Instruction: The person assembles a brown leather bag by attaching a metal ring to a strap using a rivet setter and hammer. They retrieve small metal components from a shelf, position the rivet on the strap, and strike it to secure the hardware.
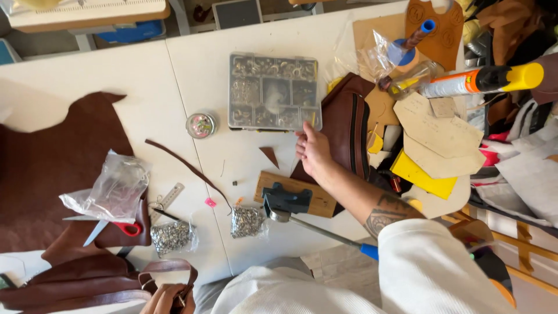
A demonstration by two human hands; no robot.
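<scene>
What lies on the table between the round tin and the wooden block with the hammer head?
In the head view, between the round tin and the wooden block lie a thin curved leather strip and a small brown leather triangle on the white table.

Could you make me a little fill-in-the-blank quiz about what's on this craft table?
1. The right hand rests on a brown ____ bag.
2. The scissors have ____ handles.
3. The hammer lies on a small ____ block.
4. The clear compartment box sits ____ the hand, farther up the white table.

Missing words: leather; red; wooden; above
</scene>
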